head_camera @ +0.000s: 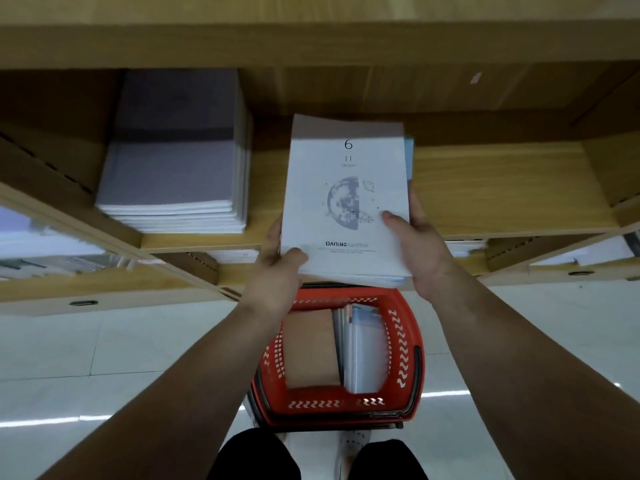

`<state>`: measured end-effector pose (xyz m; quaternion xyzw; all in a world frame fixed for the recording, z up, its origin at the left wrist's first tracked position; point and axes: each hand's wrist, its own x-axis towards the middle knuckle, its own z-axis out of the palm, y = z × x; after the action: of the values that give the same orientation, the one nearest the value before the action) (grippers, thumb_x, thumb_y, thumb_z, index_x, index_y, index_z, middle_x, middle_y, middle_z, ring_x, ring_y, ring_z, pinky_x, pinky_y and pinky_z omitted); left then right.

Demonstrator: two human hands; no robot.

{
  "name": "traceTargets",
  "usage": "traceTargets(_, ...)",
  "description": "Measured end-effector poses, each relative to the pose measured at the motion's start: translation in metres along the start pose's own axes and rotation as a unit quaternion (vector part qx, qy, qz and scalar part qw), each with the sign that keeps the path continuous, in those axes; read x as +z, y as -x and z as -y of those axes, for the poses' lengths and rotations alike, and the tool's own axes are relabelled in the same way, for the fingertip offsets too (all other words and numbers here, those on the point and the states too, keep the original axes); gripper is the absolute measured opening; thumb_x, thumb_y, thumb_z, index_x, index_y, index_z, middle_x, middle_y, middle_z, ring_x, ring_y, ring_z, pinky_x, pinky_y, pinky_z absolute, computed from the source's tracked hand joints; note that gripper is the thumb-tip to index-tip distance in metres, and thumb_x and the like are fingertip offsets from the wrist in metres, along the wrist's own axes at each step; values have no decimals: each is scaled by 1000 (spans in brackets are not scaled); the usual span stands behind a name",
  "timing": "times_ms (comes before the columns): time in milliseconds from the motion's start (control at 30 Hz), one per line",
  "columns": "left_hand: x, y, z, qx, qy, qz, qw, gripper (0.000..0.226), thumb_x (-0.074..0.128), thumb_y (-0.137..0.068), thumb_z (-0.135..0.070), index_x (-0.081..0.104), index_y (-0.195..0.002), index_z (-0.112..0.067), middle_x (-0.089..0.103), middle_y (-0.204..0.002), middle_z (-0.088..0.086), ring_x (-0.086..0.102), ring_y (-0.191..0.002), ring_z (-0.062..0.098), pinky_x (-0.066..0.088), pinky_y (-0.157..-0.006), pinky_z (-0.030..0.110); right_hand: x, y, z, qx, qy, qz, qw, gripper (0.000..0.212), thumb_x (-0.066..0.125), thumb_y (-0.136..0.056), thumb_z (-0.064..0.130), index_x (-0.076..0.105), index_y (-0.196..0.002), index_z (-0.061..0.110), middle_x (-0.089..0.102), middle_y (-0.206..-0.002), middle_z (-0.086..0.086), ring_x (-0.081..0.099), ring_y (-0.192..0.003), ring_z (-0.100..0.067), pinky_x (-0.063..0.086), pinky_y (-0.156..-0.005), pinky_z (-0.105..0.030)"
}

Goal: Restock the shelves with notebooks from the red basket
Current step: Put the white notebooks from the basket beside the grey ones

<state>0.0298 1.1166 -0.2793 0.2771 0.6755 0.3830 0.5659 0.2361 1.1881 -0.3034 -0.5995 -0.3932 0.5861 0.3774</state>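
White flat notebooks, wooden shelf

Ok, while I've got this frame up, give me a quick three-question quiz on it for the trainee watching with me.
1. True or false: the red basket on the floor is empty.
2. The moon-cover notebook stack is gripped by: A one hand; B both hands; C neither.
3. On which side of the held stack does the notebook pile lying on the shelf sit?
Key: 1 false, notebooks lie in it. 2 B, the left hand and right hand hold its near end. 3 to its left.
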Motion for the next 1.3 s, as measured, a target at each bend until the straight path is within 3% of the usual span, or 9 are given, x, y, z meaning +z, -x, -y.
traceTargets(167,-5,-6,-1,-26,181,-83,980,59,66,-94,-4,51,-144,-31,72,-125,-1,66,-115,17,51,-104,40,25,-17,10,-19,26,-3,999,62,62,-103,15,41,-157,37,71,-122,20,67,-119,-14,51,-111,-45)
traceTargets(300,-3,-16,-18,-159,250,-150,943,46,81,-86,-30,59,-122,-12,66,-119,5,64,-103,23,55,-88,38,42,-31,24,-26,44,-3,999,52,62,-104,18,50,-149,42,73,-114,24,72,-110,-10,59,-101,-44)
traceTargets(433,6,-24,-32,-175,325,-101,924,19,71,-96,-28,63,-103,-13,70,-113,14,71,-100,29,62,-86,40,51,-47,33,-38,37,10,999,58,62,-104,16,47,-150,47,73,-117,22,72,-110,-12,62,-91,-38)
traceTargets(667,-11,-54,-48,-150,312,-121,931,13,68,-99,-24,63,-97,-13,68,-104,14,70,-103,32,60,-91,40,82,-87,50,-40,62,18,997,14,68,-101,24,58,-110,29,73,-107,4,72,-104,-24,60,-91,-47)
traceTargets(800,-5,-47,-40,-158,278,-117,940,21,68,-98,-38,64,-90,-18,68,-100,9,69,-101,24,57,-99,38,79,-89,53,-31,71,22,997,21,66,-102,27,55,-121,27,72,-108,5,71,-106,-24,60,-85,-38)
traceTargets(900,-6,-42,-28,-148,265,-82,949,45,63,-101,-37,58,-132,-6,66,-118,13,66,-110,26,51,-109,43,72,-80,48,-10,24,28,999,32,54,-106,45,56,-133,28,74,-111,5,72,-103,-22,55,-78,-33)
traceTargets(967,-9,-43,-22,-142,332,-33,932,76,59,-101,-41,29,-157,0,51,-147,22,58,-127,34,42,-116,45,60,-72,30,56,-69,27,996,61,50,-99,67,51,-147,29,73,-125,3,66,-121,-24,51,-102,-44)
traceTargets(1100,-10,-42,-23,-131,424,36,895,83,49,-103,-44,11,-162,1,28,-164,26,33,-150,38,27,-124,49,55,-67,-3,86,-191,81,974,73,38,-100,72,47,-155,25,69,-139,-3,56,-139,-24,27,-127,-51)
traceTargets(1300,-8,-44,-19,-110,416,33,902,72,41,-105,-33,9,-163,-2,27,-165,24,34,-151,35,25,-125,49,78,-65,-4,24,-186,68,980,54,29,-105,66,69,-119,33,79,-115,5,72,-113,-14,44,-113,-41)
